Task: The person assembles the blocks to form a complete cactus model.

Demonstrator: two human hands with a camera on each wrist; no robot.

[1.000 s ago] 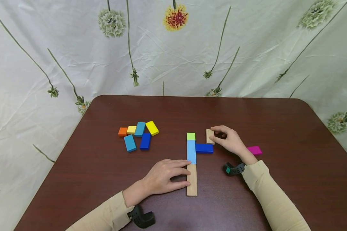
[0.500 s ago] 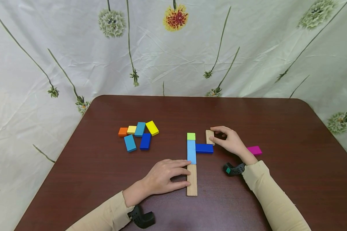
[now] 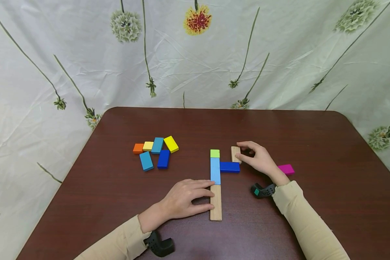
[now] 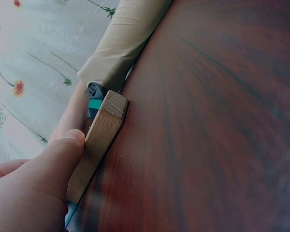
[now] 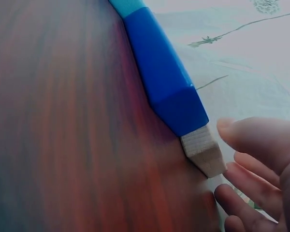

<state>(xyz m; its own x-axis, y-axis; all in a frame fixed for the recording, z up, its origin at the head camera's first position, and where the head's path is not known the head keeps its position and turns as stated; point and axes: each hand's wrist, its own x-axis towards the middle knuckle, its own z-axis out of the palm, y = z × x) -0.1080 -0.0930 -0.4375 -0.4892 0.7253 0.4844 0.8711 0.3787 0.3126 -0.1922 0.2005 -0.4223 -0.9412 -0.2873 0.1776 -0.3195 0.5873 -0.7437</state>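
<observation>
Between thumb and forefinger of the right hand (image 3: 259,157), a short bare-wood block (image 3: 234,153) is pinched. Just nearer than the grip, a dark-blue block (image 3: 229,167) is butted against a light-blue block (image 3: 215,171). Farther left, a wooden plank (image 3: 216,209) is touched along its left edge by the left hand (image 3: 183,200), fingers spread.

The head view is evenly lit, a pale sheen on the wood-grain tabletop (image 3: 208,238); the right wrist view is hazy, its floral cloth (image 5: 251,63) washed out, perhaps slightly unfocused.

Left hand (image 3: 186,199) lies spread; right hand (image 3: 259,158) curls.
</observation>
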